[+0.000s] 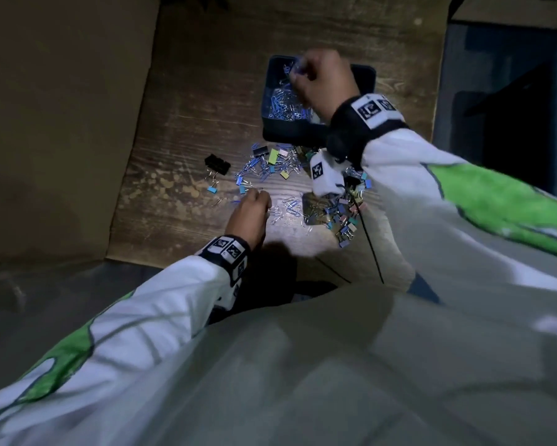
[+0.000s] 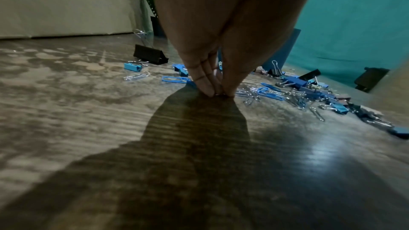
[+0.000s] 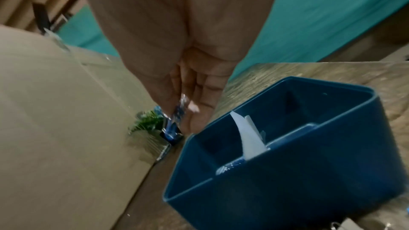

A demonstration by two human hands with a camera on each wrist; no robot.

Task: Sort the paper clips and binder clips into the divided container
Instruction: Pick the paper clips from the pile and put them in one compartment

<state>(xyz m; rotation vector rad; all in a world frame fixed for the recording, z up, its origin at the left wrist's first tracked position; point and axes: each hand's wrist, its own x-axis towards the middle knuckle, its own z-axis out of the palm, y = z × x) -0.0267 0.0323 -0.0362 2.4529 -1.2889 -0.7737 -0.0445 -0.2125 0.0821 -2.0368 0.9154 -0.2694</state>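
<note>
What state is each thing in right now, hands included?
Left hand: fingertips pinched together on the table, at a small clip.
Right hand: holds paper clips over the container.
Container: upright, open, one section already holds paper clips.
Clip pile: loose, unsorted on table.
Large black binder clip: on table, apart.

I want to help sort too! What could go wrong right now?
The right hand pinches paper clips over the divided container; some might drop outside. The left hand fingers pinch at the table beside loose clips; a flat clip could slip away.
</note>
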